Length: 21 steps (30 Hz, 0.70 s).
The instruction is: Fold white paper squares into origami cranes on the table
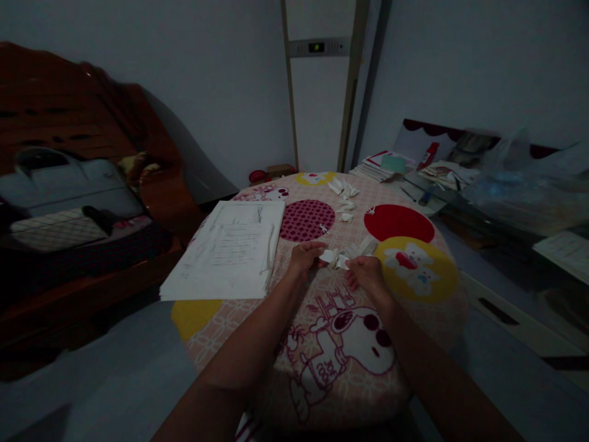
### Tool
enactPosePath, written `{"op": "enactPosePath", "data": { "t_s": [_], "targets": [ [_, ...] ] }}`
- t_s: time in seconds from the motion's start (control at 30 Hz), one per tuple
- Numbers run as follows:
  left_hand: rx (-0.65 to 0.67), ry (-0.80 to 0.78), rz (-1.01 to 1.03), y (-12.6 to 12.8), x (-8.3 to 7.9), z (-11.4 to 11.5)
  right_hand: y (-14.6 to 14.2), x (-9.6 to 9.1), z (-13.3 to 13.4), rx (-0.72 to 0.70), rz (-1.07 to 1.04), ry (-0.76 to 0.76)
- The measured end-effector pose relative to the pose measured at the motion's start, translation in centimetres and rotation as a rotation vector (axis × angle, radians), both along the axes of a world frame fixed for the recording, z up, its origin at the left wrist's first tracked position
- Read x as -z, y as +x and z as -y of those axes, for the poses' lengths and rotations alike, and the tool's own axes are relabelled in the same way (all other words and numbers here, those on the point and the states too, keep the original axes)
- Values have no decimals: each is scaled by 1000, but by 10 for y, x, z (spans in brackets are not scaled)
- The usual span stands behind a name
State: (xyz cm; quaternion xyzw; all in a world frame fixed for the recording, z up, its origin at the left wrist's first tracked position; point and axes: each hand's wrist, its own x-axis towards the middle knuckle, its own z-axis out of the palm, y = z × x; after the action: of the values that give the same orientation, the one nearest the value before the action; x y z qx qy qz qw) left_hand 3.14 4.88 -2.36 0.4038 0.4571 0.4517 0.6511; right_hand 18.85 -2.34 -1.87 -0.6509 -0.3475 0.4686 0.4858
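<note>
Between my two hands is a small white folded paper piece (pixel 335 259), knotted or pinched at its middle like a bow. My left hand (pixel 304 258) pinches its left end with thumb and fingers. The right end is gripped by my right hand (pixel 365 273), fingers curled in. Just behind the right hand lies a whitish strip (pixel 367 245) on the patterned tablecloth (pixel 317 288). Farther back, several crumpled white paper pieces (pixel 344 189) lie in a loose row. The dim light hides fine detail of the folds.
A stack of written paper sheets (pixel 221 252) covers the table's left side, a pale strip (pixel 269 248) on its edge. At right, a glass-topped stand holds papers (pixel 381 164) and a clear plastic bag (pixel 515 178). A wooden bench (pixel 159 190) with bags stands at left.
</note>
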Motion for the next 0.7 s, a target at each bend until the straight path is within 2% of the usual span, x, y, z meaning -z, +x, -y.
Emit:
{"op": "enactPosePath", "data": {
  "t_s": [0.23,0.4,0.6,0.7],
  "targets": [
    [20,-16,-16,1,3,-1,0,-1,-2,9,-3,-28],
    [103,-53,-6,-8,-3,-2,2,-4,2,5,-36,-4],
    [136,-57,23,-8,-9,1,2,-5,4,17,-86,16],
    [101,-45,55,-7,-11,3,1,-4,5,9,-113,38]
  ]
}}
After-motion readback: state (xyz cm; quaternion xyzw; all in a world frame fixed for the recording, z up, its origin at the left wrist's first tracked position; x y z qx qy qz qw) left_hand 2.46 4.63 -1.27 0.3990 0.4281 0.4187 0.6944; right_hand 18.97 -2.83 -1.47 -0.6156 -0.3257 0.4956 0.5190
